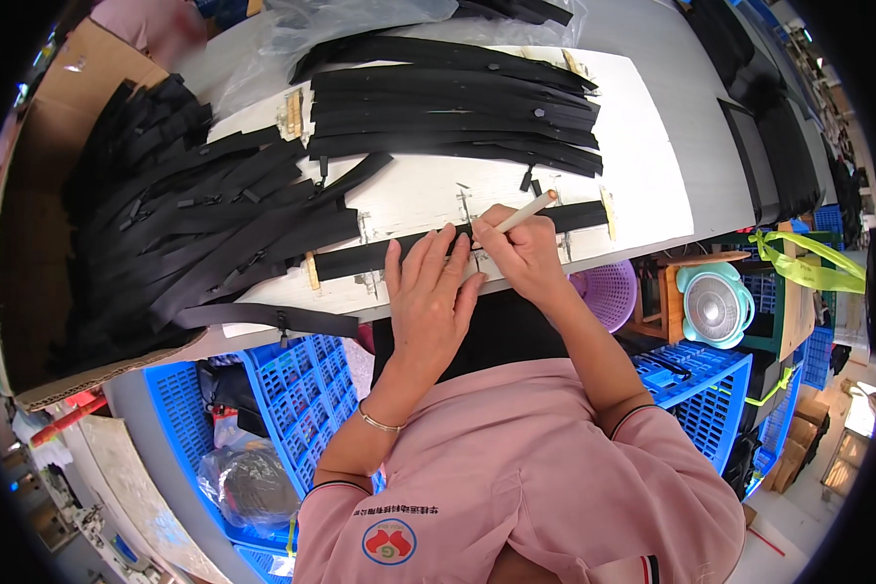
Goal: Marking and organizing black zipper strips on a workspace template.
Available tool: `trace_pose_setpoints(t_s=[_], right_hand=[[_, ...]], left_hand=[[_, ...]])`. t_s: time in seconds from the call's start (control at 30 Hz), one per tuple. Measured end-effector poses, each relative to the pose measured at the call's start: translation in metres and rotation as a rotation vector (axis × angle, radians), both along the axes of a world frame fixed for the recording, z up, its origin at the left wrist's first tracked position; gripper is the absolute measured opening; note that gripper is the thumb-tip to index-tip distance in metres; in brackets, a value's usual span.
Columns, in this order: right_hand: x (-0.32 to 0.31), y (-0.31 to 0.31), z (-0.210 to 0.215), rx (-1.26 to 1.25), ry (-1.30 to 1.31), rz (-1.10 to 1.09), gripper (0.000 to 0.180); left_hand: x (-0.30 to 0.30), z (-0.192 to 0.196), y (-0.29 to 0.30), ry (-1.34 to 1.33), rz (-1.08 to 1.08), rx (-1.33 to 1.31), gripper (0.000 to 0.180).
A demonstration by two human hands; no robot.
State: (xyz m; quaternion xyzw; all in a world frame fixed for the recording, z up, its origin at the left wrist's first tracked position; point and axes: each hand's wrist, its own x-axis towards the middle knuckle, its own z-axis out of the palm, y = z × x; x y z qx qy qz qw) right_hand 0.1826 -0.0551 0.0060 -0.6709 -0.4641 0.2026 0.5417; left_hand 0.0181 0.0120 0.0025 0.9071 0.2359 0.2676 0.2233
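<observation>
Two hands are down on one black zipper strip (438, 248) stretched flat across the white worktop (642, 146), and marking looks to be the step in hand. The left hand (426, 297) lies spread, fingers (436, 255) fanned and pressing the strip flat, with no grip closed on anything. The right hand (524, 255) is pinched shut around a pale marking stick (528, 211), its tip down on the strip just ahead of the left fingertips, its tail angled up and away.

As I read it, the next move calls for the flat hand to keep the strip pinned so it cannot creep, while the stick makes a short, steady stroke at the right spot; small wooden stops (311, 270) stand on the board to the left of the grip, another past it on the right.

Beyond the grip, a neat stack of black zippers (453, 112) lies across the board. Off to the left of the pressing hand, a big cardboard box (44, 175) brims with a loose heap of black zippers (185, 224), some spilling onto the board. Below the grip, under the worktop, blue plastic crates (292, 389) hold dark bundles in clear bags; to the right sits a purple basket (608, 292), contents unclear
</observation>
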Motion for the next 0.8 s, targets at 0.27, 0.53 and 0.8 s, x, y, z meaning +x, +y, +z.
trace_pose_setpoints(t_s=[0.27,0.53,0.8], right_hand=[[0.015,-0.027,0.016,0.101,0.174,-0.042,0.017],[0.081,-0.057,-0.005,0.091,0.147,-0.287,0.018],[0.080,-0.055,-0.006,0.035,0.124,-0.277,0.017]], left_hand=[[-0.002,-0.001,0.000,0.021,0.011,0.020,0.044],[0.005,0.001,-0.005,0.008,0.041,0.001,0.042],[0.083,0.012,-0.027,-0.205,-0.083,-0.050,0.027]])
